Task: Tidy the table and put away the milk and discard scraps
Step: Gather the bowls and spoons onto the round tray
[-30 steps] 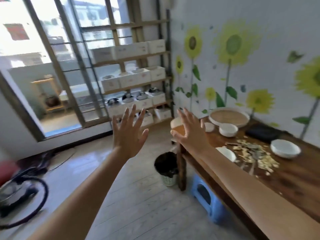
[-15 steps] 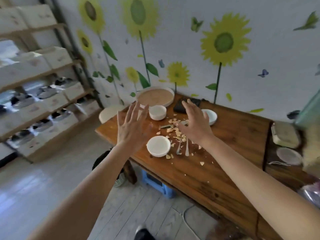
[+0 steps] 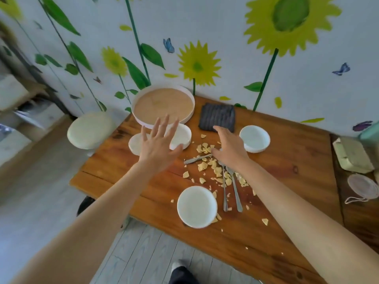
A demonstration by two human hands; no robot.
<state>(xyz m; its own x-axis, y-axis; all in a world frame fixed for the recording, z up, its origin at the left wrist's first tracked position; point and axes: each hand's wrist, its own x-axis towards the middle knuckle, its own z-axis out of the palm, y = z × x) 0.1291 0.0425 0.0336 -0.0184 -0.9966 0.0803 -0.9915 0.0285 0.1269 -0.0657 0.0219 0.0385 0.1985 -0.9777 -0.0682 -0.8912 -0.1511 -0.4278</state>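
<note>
Head view of a wooden worktop [image 3: 297,160] set against a wall painted with sunflowers. Both hands are empty, well apart, and raised over the worktop's far half.

The left hand [image 3: 159,148] is flat with fingers spread, back to the camera. It hovers over 2 small white dishes, one [image 3: 181,135] to its right and one [image 3: 134,143] to its left, near the far-left corner.

The right hand [image 3: 230,149] is palm down with relaxed fingers reaching toward a dark grey cloth [image 3: 217,117] by the far edge. Whether it touches the worktop cannot be told.

The scraps [image 3: 213,171], pale yellow flakes, lie scattered across the middle of the worktop. They run from under the right hand toward the near edge, and a few stray pieces lie close to that edge.

Among the scraps lie 2 spoons [image 3: 235,191] side by side, handles toward the near edge. A 3rd metal utensil [image 3: 196,159] lies crosswise just beside the right thumb.

A large round white tray [image 3: 163,105] with a tan floor sits at the far-left corner, touching the wall. One white bowl [image 3: 255,138] stands right of the right hand. Another [image 3: 196,206] stands close to the near edge.

A round white stool [image 3: 90,130] stands off the left edge. An egg carton [image 3: 352,154] rests on a darker surface adjoining the right edge.
</note>
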